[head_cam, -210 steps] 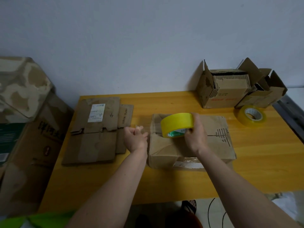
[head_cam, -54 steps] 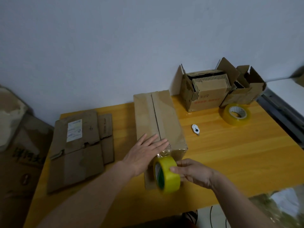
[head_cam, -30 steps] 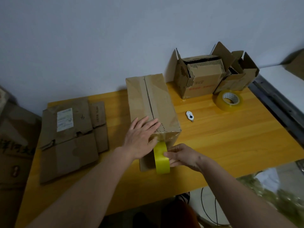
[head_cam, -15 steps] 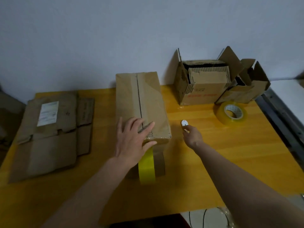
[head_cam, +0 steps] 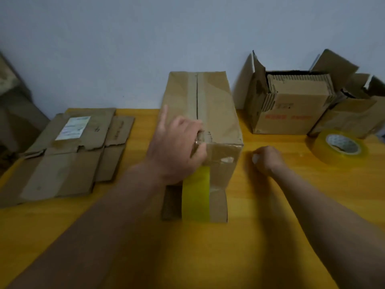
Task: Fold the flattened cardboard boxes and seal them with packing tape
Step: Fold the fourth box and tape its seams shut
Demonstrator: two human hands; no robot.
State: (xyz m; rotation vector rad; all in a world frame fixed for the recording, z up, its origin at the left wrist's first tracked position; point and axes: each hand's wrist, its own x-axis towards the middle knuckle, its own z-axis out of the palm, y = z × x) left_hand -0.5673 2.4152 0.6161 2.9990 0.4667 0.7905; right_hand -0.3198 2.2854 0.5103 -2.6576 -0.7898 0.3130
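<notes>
Where red print shows, open box (head_cam: 291, 109).

- The box (head_cam: 216, 113) in the middle is matt brown cardboard, creased, with glossy strips of old tape.
- The tape roll (head_cam: 195, 195) against its near side is smooth yellow plastic.
- The desk (head_cam: 270, 236) is orange-yellow wood with a faint sheen.
- The flat boxes (head_cam: 62, 159) near its left edge are worn cardboard with a white paper label.

Yellow wooden table (head_cam: 270, 236), pale blue-grey wall (head_cam: 145, 49), camouflage-patterned bundle (head_cam: 5, 80) far left
</notes>
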